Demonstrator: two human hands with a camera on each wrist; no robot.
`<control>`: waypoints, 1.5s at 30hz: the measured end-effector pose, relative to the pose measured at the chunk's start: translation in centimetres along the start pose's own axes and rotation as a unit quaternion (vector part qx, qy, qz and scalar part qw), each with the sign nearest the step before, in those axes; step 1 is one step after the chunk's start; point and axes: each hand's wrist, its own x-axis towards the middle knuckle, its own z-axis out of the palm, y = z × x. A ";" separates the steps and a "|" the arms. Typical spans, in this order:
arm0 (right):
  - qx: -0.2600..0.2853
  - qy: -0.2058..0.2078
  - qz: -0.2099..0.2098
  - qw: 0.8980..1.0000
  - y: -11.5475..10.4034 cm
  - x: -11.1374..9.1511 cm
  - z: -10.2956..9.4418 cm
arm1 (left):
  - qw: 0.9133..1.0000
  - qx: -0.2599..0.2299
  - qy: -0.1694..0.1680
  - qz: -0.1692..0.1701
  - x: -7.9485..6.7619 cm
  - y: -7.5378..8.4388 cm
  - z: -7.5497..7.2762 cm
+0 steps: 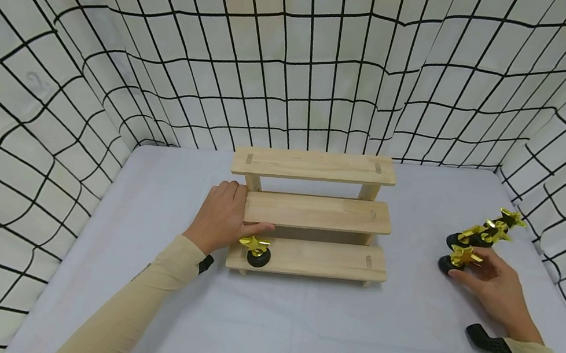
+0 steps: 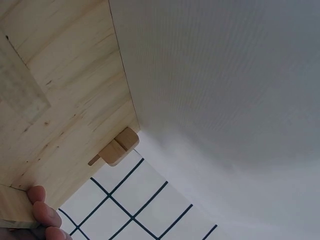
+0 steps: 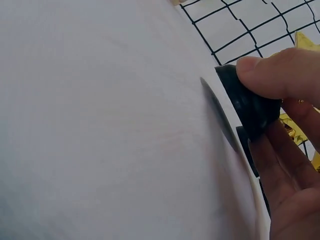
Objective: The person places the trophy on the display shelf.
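A three-step wooden shelf [image 1: 318, 212] stands on the white table. My left hand [image 1: 221, 213] grips the left end of its middle step, and fingertips [image 2: 46, 214] curl round the board's edge in the left wrist view. Just below that thumb, a small gold star trophy [image 1: 258, 255] with a black round base stands at the left end of the lowest step. Far to the right, my right hand [image 1: 495, 288] pinches another star trophy [image 1: 462, 256]. In the right wrist view, thumb and fingers hold its black base [image 3: 250, 100], tilted and slightly off the cloth.
Several more gold star trophies [image 1: 492, 230] stand close together just behind the right hand. A white cloth [image 1: 297, 329] covers the table. Black wire grid panels [image 1: 304, 86] rise at the back and both sides.
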 end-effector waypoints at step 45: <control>0.132 -0.043 -0.170 0.976 -9.2 -0.3 5.7 | 1.000 0.005 0.009 0.000 0.0 0.1 0.2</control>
